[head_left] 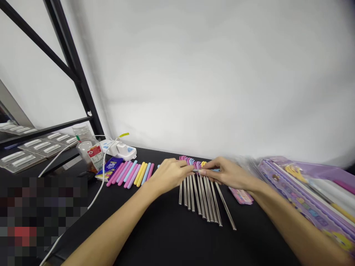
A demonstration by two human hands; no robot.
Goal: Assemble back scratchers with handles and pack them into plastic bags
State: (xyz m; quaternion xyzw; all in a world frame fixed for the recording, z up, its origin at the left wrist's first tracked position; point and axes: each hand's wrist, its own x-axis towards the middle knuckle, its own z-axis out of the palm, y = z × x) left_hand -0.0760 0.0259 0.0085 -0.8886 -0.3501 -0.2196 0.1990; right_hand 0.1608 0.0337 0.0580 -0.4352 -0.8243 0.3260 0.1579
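Observation:
Over the far part of a row of metal rods (203,197), my two hands meet with their fingertips close together. My left hand (173,171) is closed, thumb and fingers pinching one end of a short visible stretch of silver metal rod (196,170). From the other side, my right hand (222,170) pinches the same rod, with a bit of light blue showing by its fingers. Most of the held rod is hidden by my hands. Coloured loops (191,161) in pink, purple, blue and yellow lie at the rods' far ends.
Pastel sticks (130,173) lie in a row to the left. Behind them are a blue packet (111,166), a plastic jar (90,151), a white power strip (126,150) and a white cable (104,170). Pink cards (241,195) and purple packaging (299,199) lie right.

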